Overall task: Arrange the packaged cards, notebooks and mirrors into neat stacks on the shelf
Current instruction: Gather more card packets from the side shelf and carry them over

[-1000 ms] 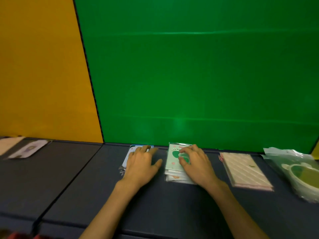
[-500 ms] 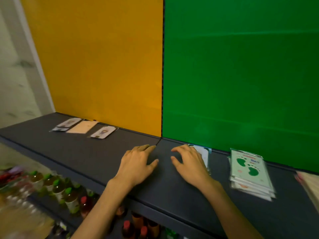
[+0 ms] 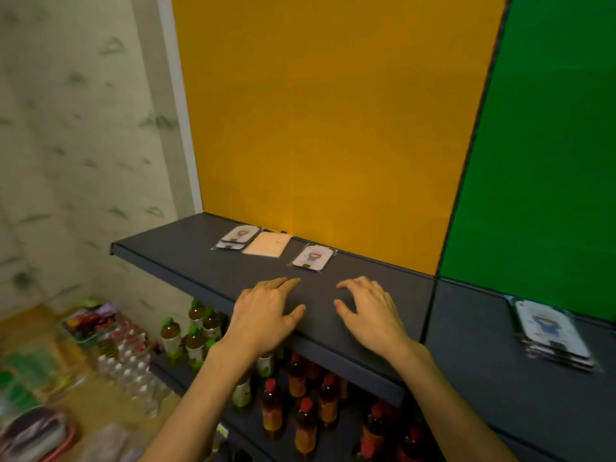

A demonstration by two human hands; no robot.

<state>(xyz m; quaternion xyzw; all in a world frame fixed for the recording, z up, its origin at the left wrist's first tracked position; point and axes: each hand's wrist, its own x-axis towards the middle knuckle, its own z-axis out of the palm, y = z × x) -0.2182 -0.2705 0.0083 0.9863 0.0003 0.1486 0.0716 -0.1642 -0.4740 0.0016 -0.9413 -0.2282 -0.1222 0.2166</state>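
Note:
On the dark grey shelf (image 3: 173, 251), against the yellow back panel, lie a small pile of packaged cards (image 3: 237, 238), a beige notebook (image 3: 267, 244) and a single packaged card with a cartoon figure (image 3: 313, 257). My left hand (image 3: 266, 315) and my right hand (image 3: 370, 313) hover palm down over the shelf's front part, fingers spread, holding nothing. The single card lies just beyond my fingertips. At the far right, below the green panel, sits a stack of packaged cards with a blue figure (image 3: 550, 331).
Below the shelf stand several drink bottles with green caps (image 3: 196, 335) and red caps (image 3: 300, 405). Packs of small bottles (image 3: 123, 355) and blurred packages lie on the floor at the left. A pale patterned wall (image 3: 83, 145) closes the left side.
The view has swung left along the shelf. Both hands left the green footprint stack and the blue card stack and moved left, empty, toward the loose cards under the yellow panel.

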